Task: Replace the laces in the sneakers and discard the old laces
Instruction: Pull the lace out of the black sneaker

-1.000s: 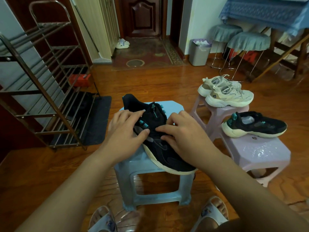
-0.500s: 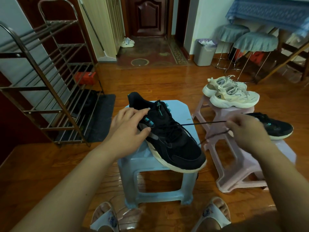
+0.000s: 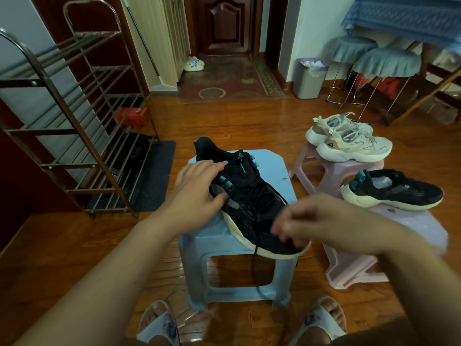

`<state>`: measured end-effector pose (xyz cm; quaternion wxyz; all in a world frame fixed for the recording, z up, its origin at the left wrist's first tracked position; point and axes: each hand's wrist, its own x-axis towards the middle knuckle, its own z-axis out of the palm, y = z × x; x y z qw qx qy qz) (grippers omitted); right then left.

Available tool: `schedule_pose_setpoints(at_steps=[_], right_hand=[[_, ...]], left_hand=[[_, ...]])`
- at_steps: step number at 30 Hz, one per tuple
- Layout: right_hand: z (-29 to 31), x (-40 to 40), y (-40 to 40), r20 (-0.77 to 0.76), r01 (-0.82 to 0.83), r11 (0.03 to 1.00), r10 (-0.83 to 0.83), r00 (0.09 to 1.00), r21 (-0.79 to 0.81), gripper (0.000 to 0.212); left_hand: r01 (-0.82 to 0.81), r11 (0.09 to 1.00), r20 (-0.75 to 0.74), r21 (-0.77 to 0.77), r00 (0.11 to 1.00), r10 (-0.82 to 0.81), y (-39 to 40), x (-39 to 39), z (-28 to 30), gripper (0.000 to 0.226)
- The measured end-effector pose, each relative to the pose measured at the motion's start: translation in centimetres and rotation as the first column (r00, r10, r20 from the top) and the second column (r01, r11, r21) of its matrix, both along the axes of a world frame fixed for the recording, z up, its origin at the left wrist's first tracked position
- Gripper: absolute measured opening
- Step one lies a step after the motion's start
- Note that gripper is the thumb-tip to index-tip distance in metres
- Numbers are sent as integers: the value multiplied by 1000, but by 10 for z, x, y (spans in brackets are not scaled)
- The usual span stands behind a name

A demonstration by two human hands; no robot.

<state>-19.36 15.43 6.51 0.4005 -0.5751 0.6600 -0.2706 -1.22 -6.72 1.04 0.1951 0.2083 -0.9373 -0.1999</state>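
A black sneaker [image 3: 249,196] with teal eyelet loops lies on a light blue plastic stool [image 3: 274,166], toe towards me. My left hand [image 3: 197,188] rests on its collar and left side, fingers nearly straight, thumb against the side. My right hand [image 3: 311,221] is motion-blurred above the toe, fingers loosely curled; whether it pinches anything is unclear. A loose end of the black lace [image 3: 255,265] hangs from the shoe's front down past the stool's edge. The matching black sneaker [image 3: 391,193] sits without laces on a pink stool [image 3: 411,221] to the right.
A pair of cream sneakers [image 3: 349,141] sits on a second pink stool [image 3: 304,161] behind. A grey waste bin [image 3: 308,81] stands by the far wall. A metal shoe rack [image 3: 74,121] fills the left side. My sandalled feet flank the blue stool.
My right hand pulled a length of lace out to the right, then swung back over the toe. The lace end now hangs down the stool's front. My left hand stayed on the sneaker.
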Motion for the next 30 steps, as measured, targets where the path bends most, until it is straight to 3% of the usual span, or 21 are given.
schedule_pose_setpoints(at_steps=[2, 3, 5, 8, 11, 14, 17, 19, 21, 23, 25, 27, 30], right_hand=[[-11, 15, -23, -96, 300, 927, -328, 940, -225, 11], [-17, 22, -34, -169, 367, 874, -433, 886, -318, 12], [-27, 36, -51, -326, 337, 834, -496, 805, -437, 14], [-44, 61, -65, -598, 87, 855, -426, 679, -510, 26], [-56, 83, -74, -765, 12, 885, -408, 498, -465, 31], [-51, 87, -58, -765, -76, 900, -318, 560, -430, 17], [-33, 81, -17, -775, -139, 980, -21, 632, -140, 20], [-14, 67, 6, -736, 7, 991, 96, 670, 135, 30], [0, 51, 18, -739, 137, 970, 58, 671, 200, 43], [4, 42, 13, -749, 214, 970, -227, 622, -115, 60], [0, 46, -5, -642, 259, 864, -496, 585, -431, 64], [-10, 56, -38, -666, 242, 849, -520, 535, -469, 66], [-30, 67, -75, -816, 175, 891, -455, 358, -420, 51]], left_hand=[[0, 999, -13, 37, 1000, 0, 2, -2, 0, 64], [-4, 999, -16, 52, 1000, 5, 2, -2, 0, 65], [-7, 998, -22, 63, 1000, 9, 2, -2, -2, 63], [5, 997, -42, 79, 999, -1, -3, -1, -6, 60], [2, 996, -63, 85, 998, 4, -7, 0, -7, 60], [-26, 999, -35, 44, 999, 27, -10, 2, -6, 57], [-41, 999, 9, 13, 999, 41, -9, 5, -3, 56], [-47, 999, 23, -4, 999, 47, -7, 4, -1, 58], [-54, 998, 24, -19, 998, 55, -4, 1, 0, 59], [-69, 998, 25, -15, 997, 69, -3, -2, 0, 61], [-83, 997, 28, -4, 996, 83, -1, -4, -1, 62], [-95, 995, 28, 4, 995, 95, -1, -4, -3, 63], [-102, 995, 11, 13, 995, 101, 1, -4, -3, 60]])
